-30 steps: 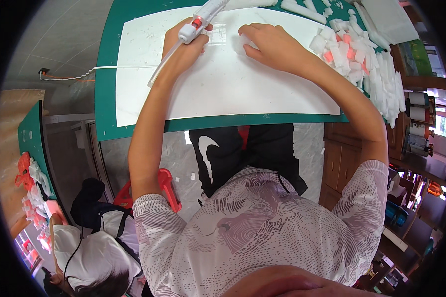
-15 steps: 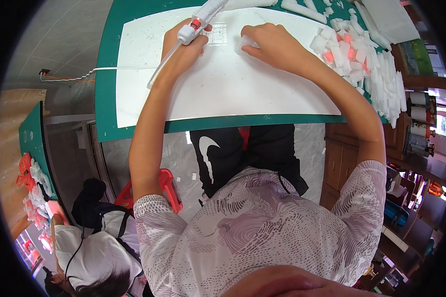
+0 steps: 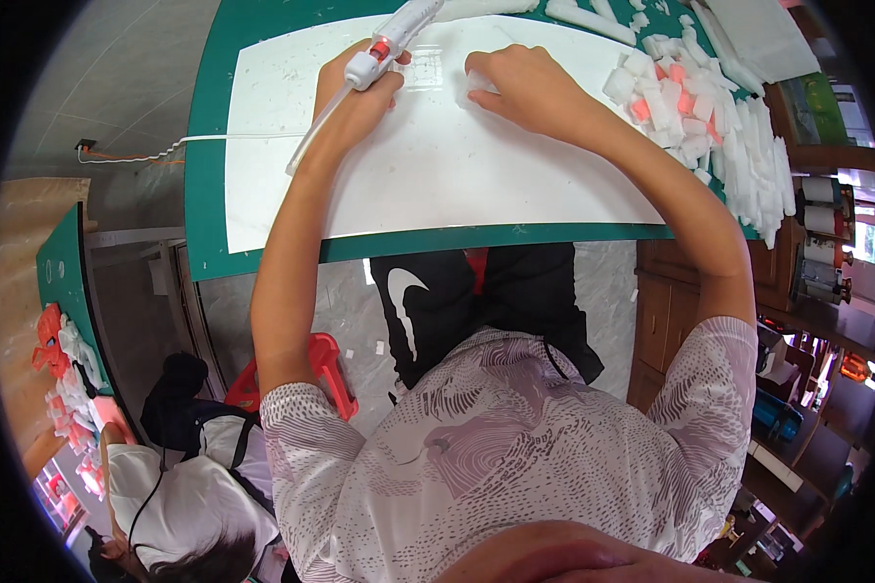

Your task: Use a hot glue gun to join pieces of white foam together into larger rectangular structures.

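Observation:
My left hand (image 3: 362, 105) is closed around a white glue gun (image 3: 369, 66) with a red part, at the far left of a white sheet (image 3: 428, 185). A long pale stick runs from the gun back over my left wrist. Between my hands, a flat translucent square with a grid pattern (image 3: 424, 70) lies on the sheet. My right hand (image 3: 520, 85), just right of that square, pinches a small white foam block (image 3: 472, 89) between thumb and fingers. Part of the block is hidden by the fingers.
White and pink foam blocks (image 3: 666, 102) are heaped at the right of the green table (image 3: 209, 209). Long foam strips (image 3: 763, 175) lie beside them. A white cord (image 3: 233, 136) crosses the left edge to a floor socket. A red stool (image 3: 331, 374) and another person (image 3: 190, 486) are at lower left.
My right hand with the foam block has shifted very slightly left. My left hand and the glue gun stay nearly in place, while the whole view has drifted a little.

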A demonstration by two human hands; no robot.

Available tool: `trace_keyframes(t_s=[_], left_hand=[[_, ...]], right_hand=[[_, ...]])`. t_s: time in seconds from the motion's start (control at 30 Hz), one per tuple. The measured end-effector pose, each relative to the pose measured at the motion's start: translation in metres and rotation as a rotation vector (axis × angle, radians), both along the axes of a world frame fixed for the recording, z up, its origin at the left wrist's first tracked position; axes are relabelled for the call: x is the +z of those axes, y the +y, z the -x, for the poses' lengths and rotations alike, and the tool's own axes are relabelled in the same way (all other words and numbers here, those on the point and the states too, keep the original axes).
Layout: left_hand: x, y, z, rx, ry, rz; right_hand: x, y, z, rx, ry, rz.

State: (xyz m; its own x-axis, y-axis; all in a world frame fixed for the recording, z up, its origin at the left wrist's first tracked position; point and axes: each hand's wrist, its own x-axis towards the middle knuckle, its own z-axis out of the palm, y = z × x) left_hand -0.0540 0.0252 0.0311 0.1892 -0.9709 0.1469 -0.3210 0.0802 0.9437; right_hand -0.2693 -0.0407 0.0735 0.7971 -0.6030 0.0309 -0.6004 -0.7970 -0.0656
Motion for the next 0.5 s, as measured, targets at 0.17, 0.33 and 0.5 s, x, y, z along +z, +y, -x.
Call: trace_keyframes(t_s=[0.17,0.33,0.5], left_hand=[[0.0001,-0.0002,-0.0002,-0.008,0.002,-0.007],[-0.0003,-0.001,0.0,0.005,-0.033,-0.018],[0.002,-0.0006,0.0008,0.003,-0.026,-0.019]], right_hand=[[0.0016,0.0012,-0.0006,-0.024,-0.004,-0.02],[-0.0014,-0.0026,-0.0002,-0.006,0.015,0.004],[0.0005,-0.0045,-0.0009,-0.001,0.053,-0.005]])
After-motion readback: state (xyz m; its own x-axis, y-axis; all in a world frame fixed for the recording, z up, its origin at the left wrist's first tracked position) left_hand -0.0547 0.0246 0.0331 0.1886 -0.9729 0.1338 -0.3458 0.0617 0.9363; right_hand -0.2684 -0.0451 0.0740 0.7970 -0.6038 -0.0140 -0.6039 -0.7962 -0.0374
